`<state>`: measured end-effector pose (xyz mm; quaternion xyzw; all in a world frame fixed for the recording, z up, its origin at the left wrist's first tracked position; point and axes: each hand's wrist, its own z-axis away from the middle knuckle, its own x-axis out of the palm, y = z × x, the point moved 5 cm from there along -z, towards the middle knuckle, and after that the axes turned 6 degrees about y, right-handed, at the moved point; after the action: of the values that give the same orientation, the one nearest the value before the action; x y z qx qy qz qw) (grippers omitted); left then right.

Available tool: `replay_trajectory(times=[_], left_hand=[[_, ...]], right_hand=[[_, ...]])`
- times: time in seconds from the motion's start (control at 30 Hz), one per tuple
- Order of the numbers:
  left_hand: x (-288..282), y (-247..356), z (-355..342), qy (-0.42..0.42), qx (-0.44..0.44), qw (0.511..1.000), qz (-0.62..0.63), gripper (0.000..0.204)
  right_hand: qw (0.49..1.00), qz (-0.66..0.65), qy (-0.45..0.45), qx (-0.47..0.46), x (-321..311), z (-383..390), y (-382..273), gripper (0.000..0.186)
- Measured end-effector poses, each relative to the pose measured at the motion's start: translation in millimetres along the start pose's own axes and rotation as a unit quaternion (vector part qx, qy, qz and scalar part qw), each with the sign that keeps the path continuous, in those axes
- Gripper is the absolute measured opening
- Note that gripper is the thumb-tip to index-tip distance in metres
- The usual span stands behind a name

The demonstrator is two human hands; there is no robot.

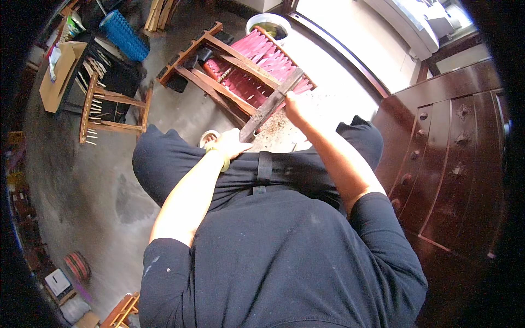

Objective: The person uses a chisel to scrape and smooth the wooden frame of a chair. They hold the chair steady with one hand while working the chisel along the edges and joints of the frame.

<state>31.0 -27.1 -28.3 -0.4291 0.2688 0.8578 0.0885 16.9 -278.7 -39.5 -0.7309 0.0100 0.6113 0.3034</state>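
Note:
A weathered wooden bar (268, 109) slants up to the right in front of my lap. My left hand (231, 144), with a yellow-green band at its wrist, is closed on the bar's near end. Farther up, my right hand (297, 109) grips its right edge, and some of those fingers are hidden. Just beyond the bar lies a tipped wooden frame (240, 65) with pink strips (265, 52) strung across it. Whether the bar touches this frame I cannot tell. A small bowl (208, 138) sits beside my left hand. Brown shavings or crumbs (281, 124) are scattered beneath.
A white basin (268, 23) stands behind the frame. On the left are a small wooden stool (117, 109), a cardboard box (59, 76) and a blue ridged roller (124, 35). A dark red wooden door panel (437, 158) rises at the right. Another wooden piece (123, 311) lies lower left.

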Motion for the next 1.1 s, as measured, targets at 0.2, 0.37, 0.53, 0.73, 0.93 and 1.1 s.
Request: replay_trajectory(times=[0.2,0.37,0.53,0.73,0.93,1.1], left_hand=[[28,-22,-21,0.037,0.014,0.999,0.028,0.058],[14,1,-14,0.024,0.002,1.0,0.02,0.05],[21,-18,-16,0.064,-0.025,0.997,0.037,0.042],[22,-15,-16,0.071,-0.026,0.996,0.042,0.039],[17,-12,-14,0.064,-0.038,0.996,0.044,0.037],[16,-8,-15,0.06,-0.03,0.997,0.038,0.04]], right_hand=[[0.995,0.094,-0.02,0.032,-48,-7,-28,0.049],[0.994,0.089,-0.021,0.056,-26,-6,1,0.046],[0.99,0.048,-0.126,-0.043,-40,32,-64,0.039],[0.97,0.112,-0.139,-0.166,-29,53,-76,0.023],[0.99,0.105,-0.065,-0.069,-33,-2,-36,0.033],[0.981,0.178,-0.075,-0.015,-33,-8,-23,0.033]])
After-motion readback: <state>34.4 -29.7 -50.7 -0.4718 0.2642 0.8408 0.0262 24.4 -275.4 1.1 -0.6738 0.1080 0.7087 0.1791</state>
